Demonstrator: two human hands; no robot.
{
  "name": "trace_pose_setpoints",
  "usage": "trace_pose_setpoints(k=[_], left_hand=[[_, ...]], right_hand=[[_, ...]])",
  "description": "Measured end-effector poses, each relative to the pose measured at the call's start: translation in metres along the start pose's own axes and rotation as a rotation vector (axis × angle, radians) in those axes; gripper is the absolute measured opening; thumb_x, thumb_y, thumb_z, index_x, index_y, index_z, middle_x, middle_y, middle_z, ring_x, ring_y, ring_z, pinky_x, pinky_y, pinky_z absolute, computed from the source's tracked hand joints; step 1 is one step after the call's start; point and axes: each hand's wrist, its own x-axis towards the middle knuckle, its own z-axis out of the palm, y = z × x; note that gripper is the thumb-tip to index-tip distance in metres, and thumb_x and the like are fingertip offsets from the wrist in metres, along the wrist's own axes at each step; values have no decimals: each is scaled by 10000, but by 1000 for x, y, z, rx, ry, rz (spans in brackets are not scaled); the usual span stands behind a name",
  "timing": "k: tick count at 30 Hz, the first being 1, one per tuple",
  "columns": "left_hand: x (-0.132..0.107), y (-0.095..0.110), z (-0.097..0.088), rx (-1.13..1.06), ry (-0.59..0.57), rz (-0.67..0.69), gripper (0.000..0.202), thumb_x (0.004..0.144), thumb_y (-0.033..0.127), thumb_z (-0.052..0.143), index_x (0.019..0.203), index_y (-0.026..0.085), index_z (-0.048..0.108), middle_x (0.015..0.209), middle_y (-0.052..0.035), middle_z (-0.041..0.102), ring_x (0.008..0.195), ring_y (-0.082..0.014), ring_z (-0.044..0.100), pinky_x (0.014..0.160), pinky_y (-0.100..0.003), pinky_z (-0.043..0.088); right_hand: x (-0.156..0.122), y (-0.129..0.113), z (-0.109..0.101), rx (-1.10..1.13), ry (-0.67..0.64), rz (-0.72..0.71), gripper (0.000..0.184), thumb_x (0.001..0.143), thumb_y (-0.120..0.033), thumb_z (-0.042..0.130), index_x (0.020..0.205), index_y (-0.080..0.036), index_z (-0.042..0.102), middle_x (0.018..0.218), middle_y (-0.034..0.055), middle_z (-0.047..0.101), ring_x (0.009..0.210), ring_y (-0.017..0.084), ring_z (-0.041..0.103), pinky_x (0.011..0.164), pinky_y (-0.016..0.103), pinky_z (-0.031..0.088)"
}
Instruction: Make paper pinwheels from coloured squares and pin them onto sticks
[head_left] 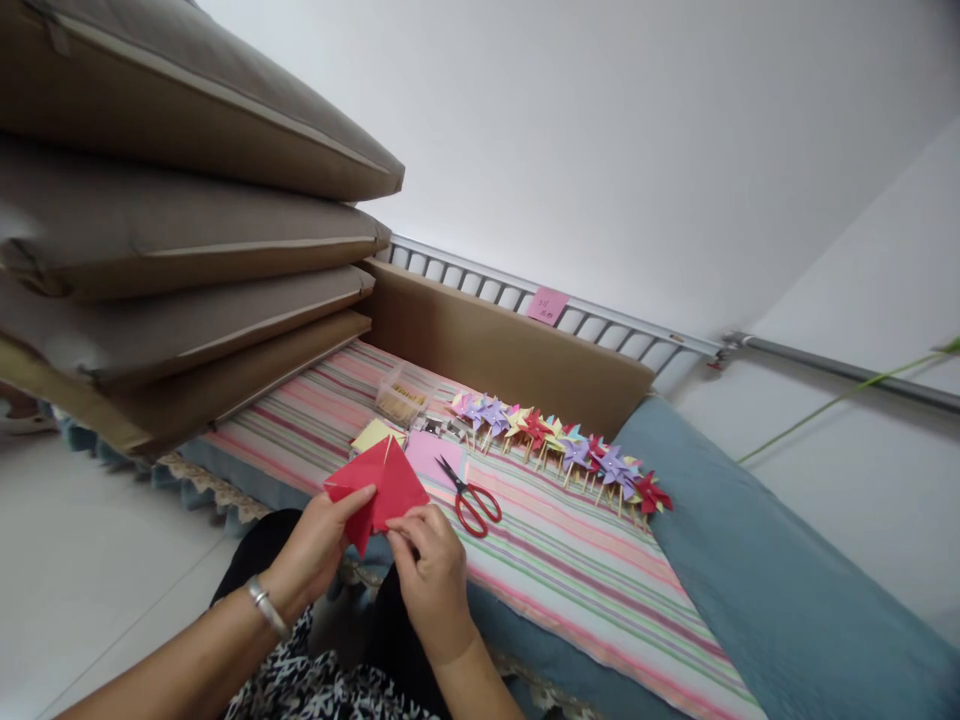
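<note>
A sheet of red paper [391, 482], with creases and cut flaps, is held up in front of me at the near edge of the striped cloth. My left hand [324, 540] grips its left side, thumb on top. At the lower right corner, my right hand [433, 560] pinches the paper between thumb and fingers. Red-handled scissors [474, 505] lie with blades apart just right of the paper. Behind it are a pink sheet [427, 457] and some yellow paper [373, 436], partly covered by the red one.
Several paper pinwheels [574, 452] on sticks lie in a row at the back right. A clear box [403, 395] of small sticks stands behind the paper. Stacked cushions [187, 230] rise at the left. A brown board [495, 355] leans against the metal rail [592, 314].
</note>
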Motion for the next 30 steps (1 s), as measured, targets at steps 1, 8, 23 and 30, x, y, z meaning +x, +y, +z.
trace_pose_setpoints(k=[1, 8, 23, 30], left_hand=[[-1, 0, 0, 20, 3, 6, 228, 616, 251, 763, 772, 113, 669, 651, -45, 710, 542, -151, 606, 548, -245, 464], [-1, -4, 0, 125, -35, 9, 207, 640, 277, 736, 748, 112, 678, 654, -55, 709, 610, -168, 616, 598, -243, 454], [-4, -8, 0, 151, -74, -48, 238, 657, 305, 724, 780, 103, 701, 646, -71, 710, 579, -157, 607, 585, -234, 444], [-7, -8, 5, 136, -79, -23, 191, 648, 236, 736, 783, 107, 699, 720, -77, 727, 667, -172, 641, 695, -253, 481]], right_hand=[[1, -2, -1, 28, -25, 59, 123, 818, -151, 588, 827, -202, 699, 804, 44, 615, 769, 175, 589, 689, 275, 458], [9, -7, -3, 143, -112, 300, 118, 781, -200, 630, 677, -181, 683, 705, 5, 597, 673, 143, 559, 619, 233, 398], [16, 2, -1, 146, -52, 396, 176, 770, -268, 587, 628, -178, 639, 621, -7, 593, 615, 143, 529, 580, 229, 380], [17, 0, 3, 134, -24, 397, 173, 753, -271, 593, 614, -186, 651, 623, 2, 612, 607, 150, 538, 549, 229, 384]])
